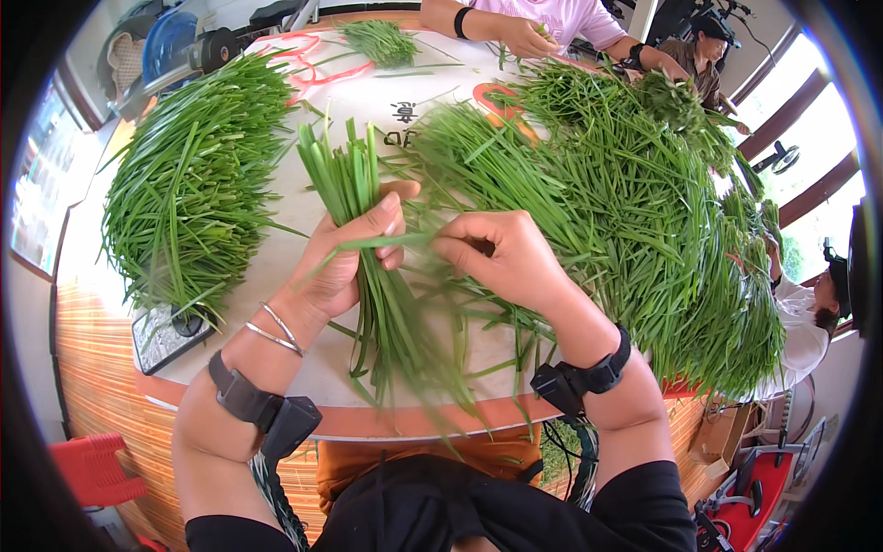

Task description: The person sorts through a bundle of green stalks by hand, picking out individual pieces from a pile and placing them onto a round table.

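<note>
My left hand (333, 262) is closed around an upright bunch of garlic chives (342, 175), the pale cut ends pointing up and away, the leaves hanging toward the table's near edge. Close by on the right, my right hand (515, 260) has thumb and index finger pinched together on a chive leaf (382, 242), which stretches across to the left thumb. Motion smears the leaves below and between the hands. Just beyond the right hand lies a loose layer of chives (501, 175) on the white table (363, 97).
A tall stack of chives (198, 175) fills the table's left side, a phone-like flat object (166, 336) at its near end. A large heap (662, 221) covers the right. Several other people work around the table; one hand (529, 39) is at the far side. A red stool (97, 469) stands lower left.
</note>
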`<action>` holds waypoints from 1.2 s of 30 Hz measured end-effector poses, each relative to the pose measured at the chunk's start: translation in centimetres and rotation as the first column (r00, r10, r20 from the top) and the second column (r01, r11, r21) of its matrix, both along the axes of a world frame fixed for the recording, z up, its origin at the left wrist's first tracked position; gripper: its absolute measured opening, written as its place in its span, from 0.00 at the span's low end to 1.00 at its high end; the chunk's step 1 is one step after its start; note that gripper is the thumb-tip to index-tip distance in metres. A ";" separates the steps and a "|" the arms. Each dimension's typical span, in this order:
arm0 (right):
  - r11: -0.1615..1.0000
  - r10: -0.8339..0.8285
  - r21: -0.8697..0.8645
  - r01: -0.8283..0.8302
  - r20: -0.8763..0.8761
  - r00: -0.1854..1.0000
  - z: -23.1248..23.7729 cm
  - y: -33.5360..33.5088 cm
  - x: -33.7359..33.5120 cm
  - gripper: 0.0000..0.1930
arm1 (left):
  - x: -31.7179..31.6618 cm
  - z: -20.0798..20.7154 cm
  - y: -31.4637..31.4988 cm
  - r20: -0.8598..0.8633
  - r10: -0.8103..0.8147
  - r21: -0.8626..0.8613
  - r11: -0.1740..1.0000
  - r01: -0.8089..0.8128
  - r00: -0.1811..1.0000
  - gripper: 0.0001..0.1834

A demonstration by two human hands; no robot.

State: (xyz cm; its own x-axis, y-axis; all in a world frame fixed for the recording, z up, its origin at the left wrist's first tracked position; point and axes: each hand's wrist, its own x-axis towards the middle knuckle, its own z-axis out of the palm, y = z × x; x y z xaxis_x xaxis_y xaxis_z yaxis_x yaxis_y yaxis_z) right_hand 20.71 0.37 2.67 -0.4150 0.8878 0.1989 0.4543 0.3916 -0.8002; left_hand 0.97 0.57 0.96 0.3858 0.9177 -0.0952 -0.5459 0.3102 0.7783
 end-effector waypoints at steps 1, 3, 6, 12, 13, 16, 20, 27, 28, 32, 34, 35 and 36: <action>0.995 -0.029 -0.096 0.025 -0.035 0.999 0.0 -0.1 -0.1 0.07 | -0.1 0.1 0.0 -0.001 0.002 0.000 1.000 -0.002 1.000 0.20; 0.989 -0.046 -0.143 0.039 -0.040 0.998 0.6 0.0 0.0 0.08 | -0.1 0.2 0.0 0.076 -0.006 -0.019 1.000 0.007 0.997 0.19; 0.980 -0.067 -0.193 0.055 -0.056 0.996 0.7 0.0 0.1 0.10 | 0.2 0.3 -0.2 0.031 0.009 -0.002 1.000 -0.009 0.999 0.19; 0.964 0.005 -0.267 -0.005 0.001 1.000 0.7 0.4 0.6 0.11 | -0.2 -0.6 -0.1 0.064 0.003 0.152 0.988 -0.013 0.998 0.14; 0.955 0.037 -0.295 -0.033 0.008 0.999 0.9 0.5 0.8 0.11 | -0.2 -0.8 0.0 0.064 0.003 0.151 0.988 -0.013 0.998 0.14; 0.842 0.122 -0.509 -0.178 -0.142 0.982 2.2 1.3 2.6 0.12 | -0.1 -0.6 0.2 0.092 0.118 0.085 0.988 -0.125 0.989 0.12; 0.732 0.277 -0.574 -0.367 -0.242 0.930 2.2 2.8 6.7 0.10 | 0.2 -0.1 0.9 0.265 0.162 0.009 0.985 -0.170 0.951 0.15; 0.745 0.250 -0.601 -0.289 -0.151 0.956 2.7 3.0 8.5 0.10 | -0.9 -0.1 1.3 0.314 0.094 0.024 0.994 -0.107 0.945 0.17; 0.746 0.249 -0.600 -0.289 -0.151 0.957 2.4 3.1 8.5 0.10 | -0.6 0.1 1.1 0.301 0.110 0.007 0.993 -0.118 0.947 0.17; 0.901 0.046 -0.420 -0.110 -0.158 0.986 2.0 3.5 7.8 0.08 | -1.0 -0.3 1.2 0.289 0.033 0.070 0.996 -0.055 0.957 0.16; 0.962 -0.099 -0.271 0.017 -0.290 0.952 2.0 4.0 8.2 0.09 | -1.2 -0.1 1.2 0.276 0.018 0.067 0.997 -0.038 0.961 0.17; 0.963 -0.099 -0.271 0.018 -0.289 0.952 2.4 3.5 8.4 0.09 | -1.2 -0.1 1.2 0.276 0.018 0.067 0.997 -0.038 0.961 0.17; 0.966 -0.012 -0.249 -0.072 -0.320 0.947 3.0 2.8 8.6 0.09 | -1.2 -0.1 1.2 0.274 0.043 0.056 0.997 -0.060 0.961 0.16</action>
State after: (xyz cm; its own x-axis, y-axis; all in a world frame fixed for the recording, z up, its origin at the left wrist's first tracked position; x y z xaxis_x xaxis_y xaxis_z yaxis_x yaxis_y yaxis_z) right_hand 29.27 3.16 5.67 -0.3947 0.9141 0.0932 0.1530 0.1654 -0.9743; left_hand -0.20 1.80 0.85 0.3410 0.9378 0.0654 -0.7537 0.2312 0.6152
